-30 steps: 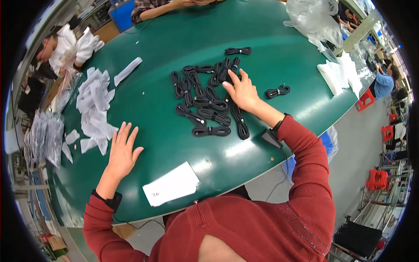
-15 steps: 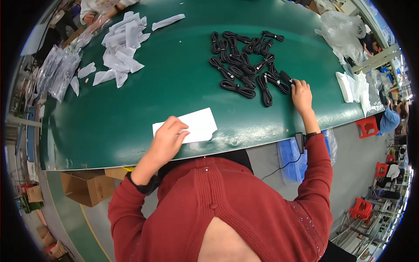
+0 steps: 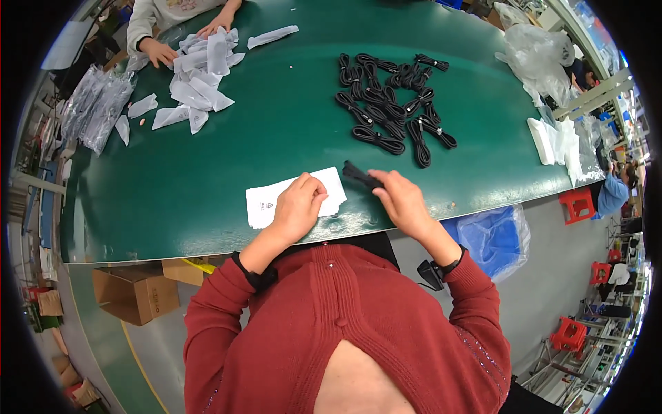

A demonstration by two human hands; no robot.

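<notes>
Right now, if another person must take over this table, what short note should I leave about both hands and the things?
Left hand: rests on the white flat bag at the near table edge, fingers pinching its right end.
Right hand: holds one bundled black cable just beside the bag's right end.
Pile of bundled black cables: farther back on the green table, to the right.
Heap of white bags: far left, under another person's hands.
Done: one cable picked and brought to the bag.
Left: the cable is not yet inside the bag; the pile remains.

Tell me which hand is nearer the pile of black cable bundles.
Right. The right hand, holding one black bundle, sits just below the pile of black cable bundles; the left hand rests farther left on the white bag.
</notes>
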